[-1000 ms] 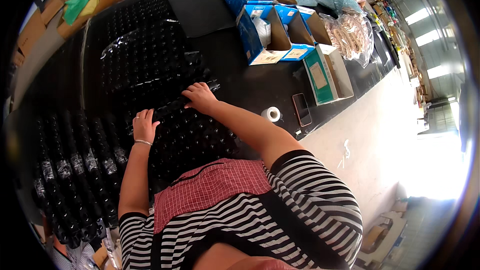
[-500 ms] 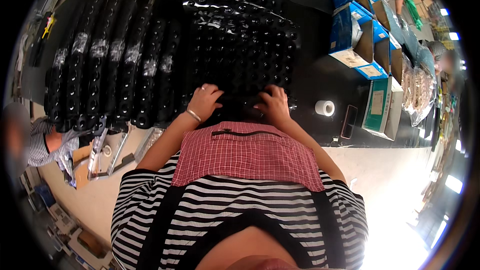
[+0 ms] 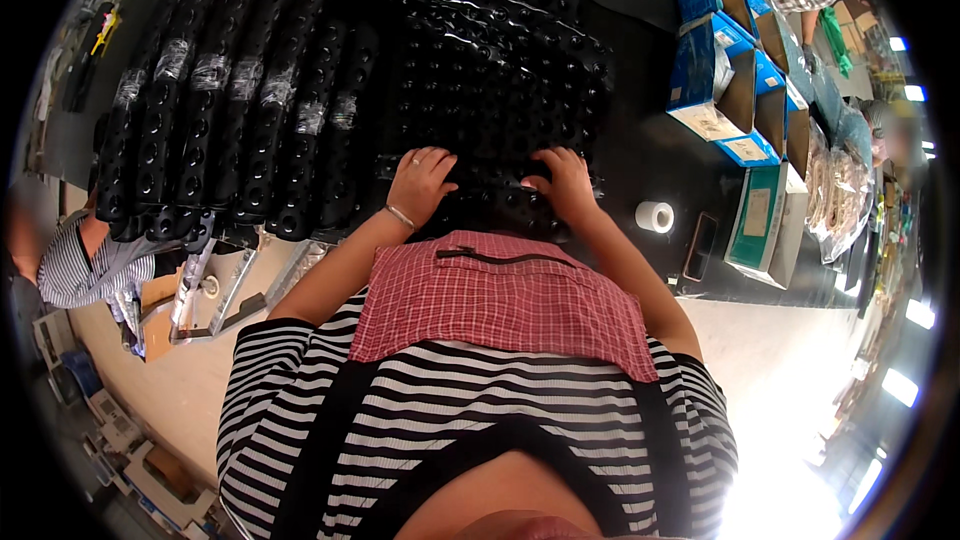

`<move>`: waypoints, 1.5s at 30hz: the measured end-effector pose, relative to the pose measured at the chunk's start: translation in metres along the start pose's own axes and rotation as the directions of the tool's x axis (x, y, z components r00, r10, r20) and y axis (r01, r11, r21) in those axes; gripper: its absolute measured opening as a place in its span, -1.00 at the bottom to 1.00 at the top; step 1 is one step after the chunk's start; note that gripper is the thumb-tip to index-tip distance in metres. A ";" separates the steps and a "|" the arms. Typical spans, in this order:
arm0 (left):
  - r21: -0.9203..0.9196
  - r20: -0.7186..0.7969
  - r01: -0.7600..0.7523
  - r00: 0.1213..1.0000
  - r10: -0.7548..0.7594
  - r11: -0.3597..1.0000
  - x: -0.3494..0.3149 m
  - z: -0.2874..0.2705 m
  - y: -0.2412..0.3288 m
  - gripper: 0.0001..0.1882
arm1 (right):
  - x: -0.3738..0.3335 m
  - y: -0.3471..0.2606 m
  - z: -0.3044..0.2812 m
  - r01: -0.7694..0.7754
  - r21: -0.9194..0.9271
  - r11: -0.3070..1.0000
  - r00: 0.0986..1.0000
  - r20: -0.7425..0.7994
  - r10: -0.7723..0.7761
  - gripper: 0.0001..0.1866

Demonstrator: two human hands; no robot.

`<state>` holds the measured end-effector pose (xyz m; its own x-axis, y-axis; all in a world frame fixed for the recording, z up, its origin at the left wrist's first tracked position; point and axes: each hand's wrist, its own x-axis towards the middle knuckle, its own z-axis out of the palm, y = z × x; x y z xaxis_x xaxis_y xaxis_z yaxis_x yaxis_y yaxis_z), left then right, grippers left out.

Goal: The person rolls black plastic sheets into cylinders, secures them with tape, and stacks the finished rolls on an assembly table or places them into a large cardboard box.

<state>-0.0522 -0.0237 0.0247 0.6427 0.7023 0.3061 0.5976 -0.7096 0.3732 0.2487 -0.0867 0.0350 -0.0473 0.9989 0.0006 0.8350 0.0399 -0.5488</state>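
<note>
A black plastic sheet covered with rows of round knobs lies in front of me, its near part folded or rolled over itself. My left hand, with a ring and a bracelet, has its fingers curled over the rolled edge. To the right, my right hand grips the same edge, thumb turned inward. Between the hands, the dark material hides just how the layers lie. Left of the sheet, several long black knobbed rolls lie side by side, with clear tape around their middles.
A white tape roll and a phone lie on the black table to my right. Beyond them stand blue cartons and a green box. Other people are at the left and far right.
Both hands have moved slightly away from me along the sheet, with the rolled edge under them. The view has shifted a little.
</note>
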 end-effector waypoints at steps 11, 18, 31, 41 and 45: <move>0.027 0.027 0.045 0.999 -0.046 0.999 0.057 0.003 -0.030 -0.69 | 0.053 -0.017 0.021 -0.200 -0.317 0.927 0.968 -0.211 0.136 -0.56; 0.189 0.185 0.056 0.979 -0.091 0.980 0.057 0.001 -0.031 -0.11 | 0.079 -0.009 0.011 -0.109 -0.223 0.969 0.970 -0.236 0.055 -0.51; 0.131 0.393 0.084 0.911 -0.130 0.988 0.002 -0.027 0.001 -0.41 | -0.019 -0.041 0.016 0.107 -0.267 0.958 0.991 -0.052 -0.125 -0.34; 0.300 -0.027 0.316 0.946 -0.323 0.900 -0.037 -0.018 -0.031 -0.41 | 0.019 -0.045 0.012 -0.023 -0.249 0.968 1.000 -0.013 0.021 -0.41; -0.191 -0.086 0.533 0.827 -0.555 0.824 -0.047 -0.009 -0.051 -0.35 | 0.035 -0.025 0.012 -0.031 -0.131 0.991 0.995 -0.099 0.018 -0.43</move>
<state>-0.1169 -0.0201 -0.0010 0.1589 0.9798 0.1210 0.7438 -0.1994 0.6380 0.2191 -0.0532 0.0386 0.0226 0.9970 0.0736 0.9006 0.0116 -0.4344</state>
